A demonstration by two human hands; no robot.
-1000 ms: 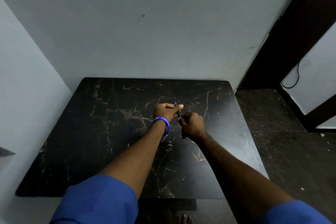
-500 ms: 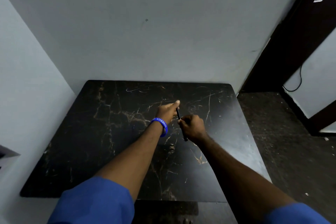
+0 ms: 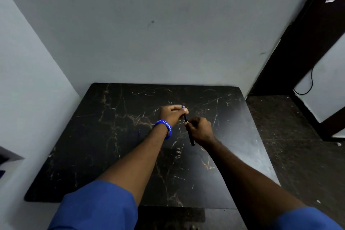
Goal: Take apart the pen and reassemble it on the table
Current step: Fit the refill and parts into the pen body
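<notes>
Head view, frame centre: both hands closed on pen (image 3: pixel 188 129) above dark marbled tabletop (image 3: pixel 112 136). Left hand (image 3: pixel 172 113) pinching blue upper end; right hand (image 3: pixel 200 130) fisted round black barrel, lower tip protruding. Forearms outstretched, converging. Blue wristband (image 3: pixel 165 128) lettered "SYNERGY", rest unreadable.

Both arms reach forward, hands close together. The left hand (image 3: pixel 172 114) pinches with its fingertips; the right hand (image 3: pixel 200 130) is fisted, just beside it.
</notes>
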